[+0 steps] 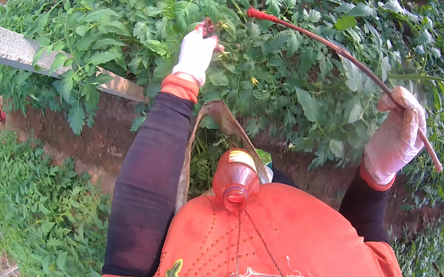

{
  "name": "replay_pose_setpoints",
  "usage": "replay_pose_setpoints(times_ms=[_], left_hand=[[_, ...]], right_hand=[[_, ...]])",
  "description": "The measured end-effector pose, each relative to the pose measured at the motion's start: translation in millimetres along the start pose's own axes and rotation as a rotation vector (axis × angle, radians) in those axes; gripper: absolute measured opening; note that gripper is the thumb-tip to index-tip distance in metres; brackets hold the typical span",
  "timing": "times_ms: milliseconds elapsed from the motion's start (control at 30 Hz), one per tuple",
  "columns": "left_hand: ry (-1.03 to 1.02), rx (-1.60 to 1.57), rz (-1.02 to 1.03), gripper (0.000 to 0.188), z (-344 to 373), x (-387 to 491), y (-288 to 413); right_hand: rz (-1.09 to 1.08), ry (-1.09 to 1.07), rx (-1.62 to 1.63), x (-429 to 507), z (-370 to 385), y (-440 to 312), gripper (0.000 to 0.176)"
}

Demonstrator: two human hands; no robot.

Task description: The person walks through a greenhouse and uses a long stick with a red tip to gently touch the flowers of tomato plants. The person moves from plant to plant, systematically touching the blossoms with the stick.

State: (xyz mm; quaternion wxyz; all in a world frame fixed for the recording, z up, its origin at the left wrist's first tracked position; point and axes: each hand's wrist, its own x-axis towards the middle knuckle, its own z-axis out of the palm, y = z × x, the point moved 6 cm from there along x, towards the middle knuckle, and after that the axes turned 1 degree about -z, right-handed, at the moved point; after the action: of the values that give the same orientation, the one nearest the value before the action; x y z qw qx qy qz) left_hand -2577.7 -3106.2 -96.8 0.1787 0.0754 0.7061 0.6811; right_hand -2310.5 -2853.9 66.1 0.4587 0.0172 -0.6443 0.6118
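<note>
My right hand (399, 131), in a pale thin glove, grips a thin brown stick (334, 47) near its lower end. The stick's far tip (260, 14) is wrapped in red material and points toward the tomato leaves. My left hand (196, 52) wears a white glove with red-stained fingertips. It reaches into the tomato plants (157, 13), its fingers at a cluster of small yellow flowers (225, 28); whether they pinch it is unclear. An open-mouthed plastic bottle (235, 176), tinted red, hangs at my chest beside a twisted cord (260, 237).
A pale concrete beam (20, 49) slants through the foliage at upper left. Bare soil (75, 132) runs between the plant rows. Another yellow flower (254, 81) shows below my left hand. A worn fabric strap (217, 108) loops up behind the bottle.
</note>
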Motion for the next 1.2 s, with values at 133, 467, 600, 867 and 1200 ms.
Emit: replay_pose_setpoints(times_ms=[133,467,600,867,1200], left_hand=[[0.030,-0.019,0.045,0.052,-4,-9,2],[-0.034,-0.071,0.229,0.058,-23,-73,10],[-0.095,-0.213,0.222,0.056,-53,-123,13],[0.117,-0.300,0.212,0.047,-158,-225,14],[0.504,-0.372,0.141,0.037,-265,-352,8]], right_hand=[[0.038,0.091,0.051,6,-26,-1,0.031],[0.241,0.045,0.658,3,-20,0,0.033],[0.279,-0.041,0.677,-9,20,2,0.031],[0.219,-0.230,0.640,-29,132,-13,0.036],[0.308,-0.313,0.581,-67,268,-39,0.032]])
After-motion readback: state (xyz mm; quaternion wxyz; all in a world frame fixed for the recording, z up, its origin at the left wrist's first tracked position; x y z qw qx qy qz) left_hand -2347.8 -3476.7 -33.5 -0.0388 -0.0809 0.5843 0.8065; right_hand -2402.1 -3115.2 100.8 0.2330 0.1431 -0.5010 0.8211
